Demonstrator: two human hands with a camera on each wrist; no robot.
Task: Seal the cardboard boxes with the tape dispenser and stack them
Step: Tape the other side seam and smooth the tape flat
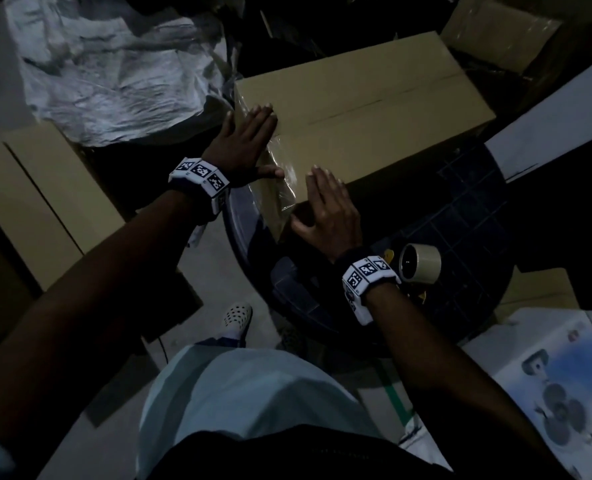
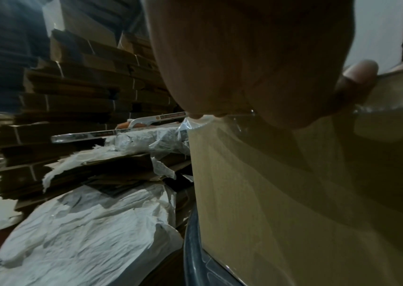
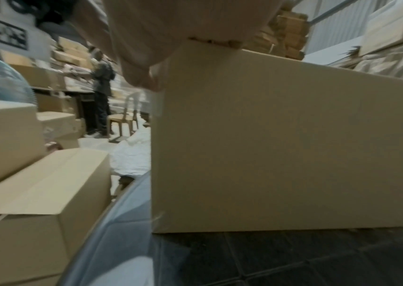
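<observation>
Your left hand (image 1: 246, 140) lies flat, fingers spread, on the near end of the long tan cardboard box (image 1: 374, 109), and your right hand (image 1: 332, 206) presses flat on the same end, smoothing the clear tape strip (image 1: 280, 174) between them over the edge. You appear mid-seal; next, probably pick up the brown tape roll on its dispenser (image 1: 420, 263) just right of your right wrist. The box rests on a dark round table (image 1: 460, 237); crumpled white sheeting (image 1: 114, 71) lies beyond your left hand.

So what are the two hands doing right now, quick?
Left hand: open, fingers flat on the cardboard box top, by the clear tape.
Right hand: open, pressing the box's near corner.
</observation>
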